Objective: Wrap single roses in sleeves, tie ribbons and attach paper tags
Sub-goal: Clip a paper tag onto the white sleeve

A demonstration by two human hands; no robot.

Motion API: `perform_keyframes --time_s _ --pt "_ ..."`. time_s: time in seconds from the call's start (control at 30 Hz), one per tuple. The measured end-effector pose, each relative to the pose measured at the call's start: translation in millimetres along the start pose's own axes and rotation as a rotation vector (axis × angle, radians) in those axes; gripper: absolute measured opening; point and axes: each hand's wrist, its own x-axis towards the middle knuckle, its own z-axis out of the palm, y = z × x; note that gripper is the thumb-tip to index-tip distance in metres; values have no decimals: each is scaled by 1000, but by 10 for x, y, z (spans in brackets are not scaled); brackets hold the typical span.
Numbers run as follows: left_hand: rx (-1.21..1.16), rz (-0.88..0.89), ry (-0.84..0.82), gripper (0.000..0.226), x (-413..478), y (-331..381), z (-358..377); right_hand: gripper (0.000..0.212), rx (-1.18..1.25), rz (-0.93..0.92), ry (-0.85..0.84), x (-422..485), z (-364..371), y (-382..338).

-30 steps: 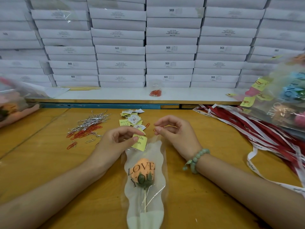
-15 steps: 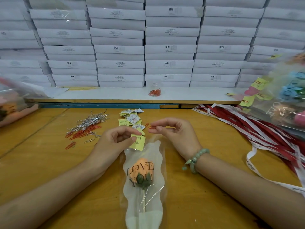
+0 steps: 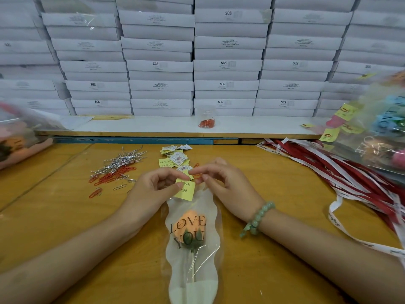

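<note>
An orange rose [image 3: 190, 222] lies inside a clear sleeve [image 3: 192, 270] printed "LOVE YOU", flat on the wooden table, bloom pointing away from me. My left hand [image 3: 153, 189] pinches a yellow paper tag [image 3: 186, 189] against the sleeve's top edge. My right hand [image 3: 221, 183] pinches a red paper clip [image 3: 196, 174] just above the tag, its fingertips almost touching those of the left hand.
Loose silver and red paper clips [image 3: 116, 170] lie left of my hands. A small heap of tags [image 3: 175, 157] sits behind them. Red and white ribbons [image 3: 341, 172] spread on the right, beside wrapped roses [image 3: 381, 132]. White boxes [image 3: 225, 62] are stacked along the back.
My right hand has moved left with the red paper clip, closing in on the tag and the left fingertips. The left hand kept holding the tag on the sleeve.
</note>
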Motion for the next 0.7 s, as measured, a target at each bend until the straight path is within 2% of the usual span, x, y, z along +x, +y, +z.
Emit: perform_keyframes --time_s 0.13,0.3,0.5,0.7 --pt "1 -6 1 23 -4 15 7 20 -52 -19 19 7 -17 -2" --pt "-19 -5 11 22 -7 30 14 10 49 -15 48 12 -23 21" --pt "-32 -3 21 16 -10 37 26 8 108 34 203 34 -64 70" --pt "10 22 -1 12 -8 49 23 8 338 75 260 85 -67 102"
